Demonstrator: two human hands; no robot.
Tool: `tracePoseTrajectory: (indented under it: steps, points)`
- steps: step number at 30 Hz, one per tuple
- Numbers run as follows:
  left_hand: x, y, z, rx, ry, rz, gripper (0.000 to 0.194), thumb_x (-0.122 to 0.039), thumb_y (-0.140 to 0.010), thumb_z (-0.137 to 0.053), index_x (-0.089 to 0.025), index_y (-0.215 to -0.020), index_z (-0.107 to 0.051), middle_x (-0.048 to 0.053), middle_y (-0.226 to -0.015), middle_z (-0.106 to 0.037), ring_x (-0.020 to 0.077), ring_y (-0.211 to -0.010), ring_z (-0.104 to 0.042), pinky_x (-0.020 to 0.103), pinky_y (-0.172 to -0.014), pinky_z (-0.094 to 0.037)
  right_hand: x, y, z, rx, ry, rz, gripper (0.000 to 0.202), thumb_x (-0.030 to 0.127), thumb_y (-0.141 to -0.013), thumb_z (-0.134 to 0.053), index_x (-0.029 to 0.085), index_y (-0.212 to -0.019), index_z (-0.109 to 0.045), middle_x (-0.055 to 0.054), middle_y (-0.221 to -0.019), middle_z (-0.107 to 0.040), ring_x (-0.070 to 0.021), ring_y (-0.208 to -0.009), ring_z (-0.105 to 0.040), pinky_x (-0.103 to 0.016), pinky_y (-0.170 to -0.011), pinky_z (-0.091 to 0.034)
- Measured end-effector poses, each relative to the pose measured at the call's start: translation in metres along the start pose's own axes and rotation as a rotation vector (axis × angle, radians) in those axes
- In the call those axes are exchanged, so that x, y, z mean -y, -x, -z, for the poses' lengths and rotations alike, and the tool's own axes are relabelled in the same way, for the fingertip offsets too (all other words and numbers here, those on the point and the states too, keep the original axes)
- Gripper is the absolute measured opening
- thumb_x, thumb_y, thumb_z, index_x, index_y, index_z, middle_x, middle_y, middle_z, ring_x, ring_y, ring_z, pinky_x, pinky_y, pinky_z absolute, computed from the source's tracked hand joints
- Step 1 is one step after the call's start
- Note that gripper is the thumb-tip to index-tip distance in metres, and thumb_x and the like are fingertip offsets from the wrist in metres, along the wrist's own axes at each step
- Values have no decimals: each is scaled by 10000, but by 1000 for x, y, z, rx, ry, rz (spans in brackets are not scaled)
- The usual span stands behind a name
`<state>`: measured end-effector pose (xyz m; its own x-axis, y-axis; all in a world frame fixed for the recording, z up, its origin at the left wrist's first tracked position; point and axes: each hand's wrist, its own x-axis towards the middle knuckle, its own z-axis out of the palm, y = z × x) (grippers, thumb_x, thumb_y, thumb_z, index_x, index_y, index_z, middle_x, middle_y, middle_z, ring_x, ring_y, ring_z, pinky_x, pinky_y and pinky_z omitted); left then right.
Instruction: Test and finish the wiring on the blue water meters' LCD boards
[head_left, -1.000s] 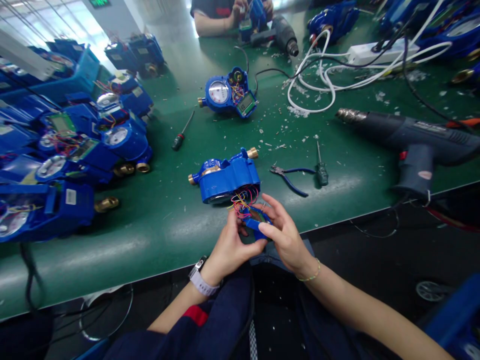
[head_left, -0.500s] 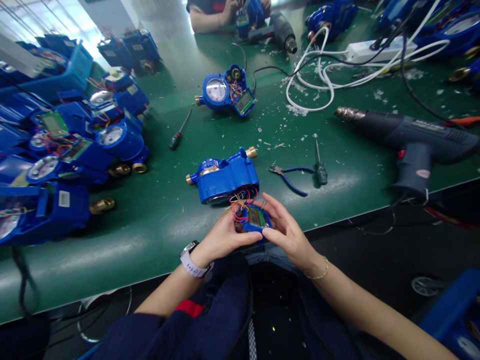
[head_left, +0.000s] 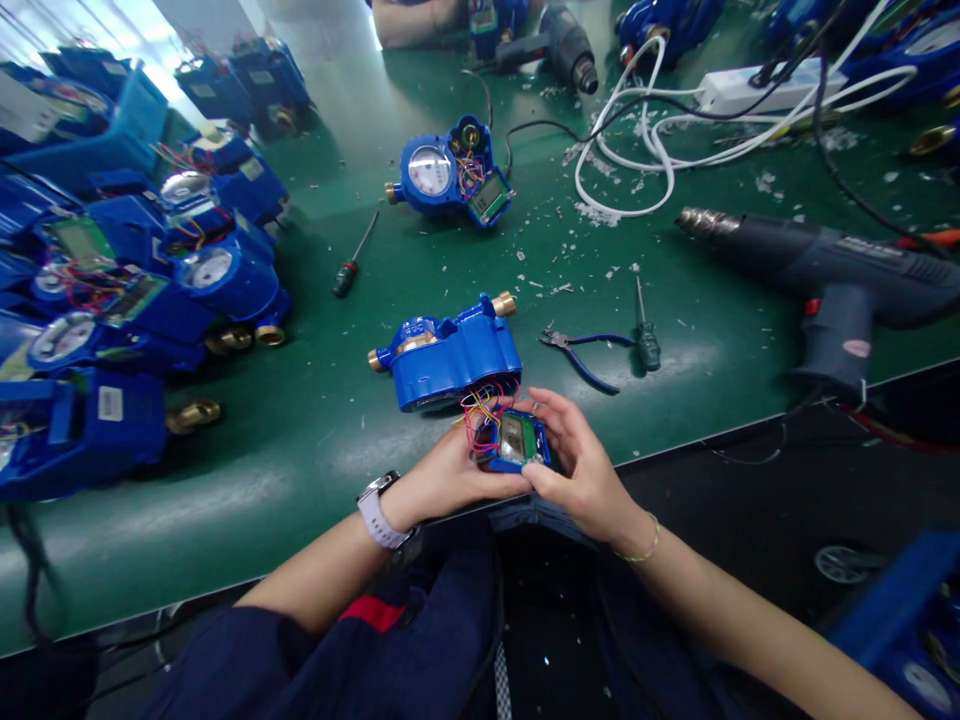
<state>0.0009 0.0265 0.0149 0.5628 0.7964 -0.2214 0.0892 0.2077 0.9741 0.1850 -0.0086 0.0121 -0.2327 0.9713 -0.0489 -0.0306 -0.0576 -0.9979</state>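
Note:
Both hands hold a small blue display module (head_left: 517, 438) with a green circuit board, at the table's front edge. My left hand (head_left: 450, 472) grips its left side, thumb along the lower rim. My right hand (head_left: 581, 465) closes on its right side, thumb at the lower right corner. Red, yellow and white wires (head_left: 480, 410) run from the module to a blue meter body (head_left: 457, 360) with brass ends, lying just beyond the hands. Fingertips under the module are hidden.
Cutting pliers (head_left: 581, 350) and a screwdriver (head_left: 646, 335) lie right of the meter, with a heat gun (head_left: 825, 270) farther right. Another screwdriver (head_left: 347, 275) and an opened meter (head_left: 450, 175) lie beyond. Many meters (head_left: 120, 300) crowd the left. A person's arm (head_left: 420, 22) shows opposite.
The display module is tilted slightly differently, and its screen now looks brighter. Both hands keep hold of it. The view has shifted slightly.

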Motion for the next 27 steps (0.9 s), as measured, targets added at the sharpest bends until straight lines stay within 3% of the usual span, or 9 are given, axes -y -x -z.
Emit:
tracePoseTrajectory:
  steps: [3, 5, 8, 10, 13, 16, 21, 24, 27]
  points:
    - [-2, -1, 8, 71, -43, 3, 878, -361, -671, -866, -205, -1408, -414, 160, -1426, -535, 337, -1301, -549, 513, -1118, -428, 8, 3, 13, 101, 94, 26, 723, 340, -833, -734, 210, -1450, -380, -141, -1458, -504, -270, -1371, -469, -465, -1175, -363]
    - [-4, -2, 13, 128, -82, -7, 867, -351, -696, -848, -210, -1423, -397, 162, -1404, -551, 332, -1289, -563, 517, -1108, -440, 11, 1, 27, 100, 275, 88, 668, 410, -917, -644, 219, -1488, -356, -130, -1452, -524, -256, -1352, -498, -452, -1134, -420]
    - [-4, -4, 20, 157, -169, -107, 881, -352, -711, -835, -219, -1447, -369, 169, -1439, -527, 328, -1317, -551, 509, -1129, -433, 13, -10, 56, -102, 638, 187, 548, 430, -995, -506, 202, -1479, -387, -138, -1391, -574, -249, -1278, -564, -460, -1071, -478]
    - [-2, -6, 25, 161, -250, -204, 876, -354, -718, -831, -223, -1453, -372, 170, -1457, -519, 332, -1366, -510, 515, -1172, -392, 12, -21, 77, -240, 772, 196, 508, 411, -949, -578, 166, -1389, -506, -166, -1381, -566, -297, -1303, -523, -532, -1125, -396]
    - [2, -8, 30, 173, -364, -288, 831, -357, -731, -820, -223, -1441, -410, 164, -1450, -531, 334, -1413, -455, 528, -1228, -310, 7, -37, 109, -356, 985, 168, 519, 423, -885, -628, 123, -1307, -590, -203, -1398, -536, -368, -1360, -429, -602, -1165, -281]
    - [5, -10, 32, 205, -376, -285, 795, -384, -737, -819, -221, -1420, -447, 162, -1451, -526, 332, -1418, -447, 522, -1229, -315, -1, -50, 133, -419, 1183, 76, 537, 429, -891, -584, 104, -1317, -587, -222, -1377, -548, -403, -1323, -451, -633, -1101, -337]
    - [9, -11, 31, 182, -332, -307, 919, -476, -659, -876, -219, -1416, -423, 169, -1409, -548, 345, -1376, -487, 525, -1191, -371, -5, -62, 154, -469, 1141, -15, 445, 225, -842, -552, 90, -1258, -638, -231, -1207, -630, -384, -1157, -567, -575, -1027, -404]
    - [8, -10, 31, 194, -333, -334, 888, -439, -700, -856, -226, -1427, -393, 169, -1399, -547, 331, -1345, -519, 520, -1160, -410, 6, -56, 154, -490, 1002, -76, 414, 185, -851, -503, 80, -1229, -632, -183, -939, -659, -249, -762, -635, -423, -735, -514]
    - [4, -10, 34, 220, -351, -338, 856, -406, -720, -844, -224, -1427, -396, 173, -1422, -526, 333, -1359, -505, 520, -1165, -406, 30, -32, 138, -432, 813, -89, 379, 265, -939, -448, 140, -1266, -592, -62, -724, -588, -131, -463, -462, -299, -456, -406]
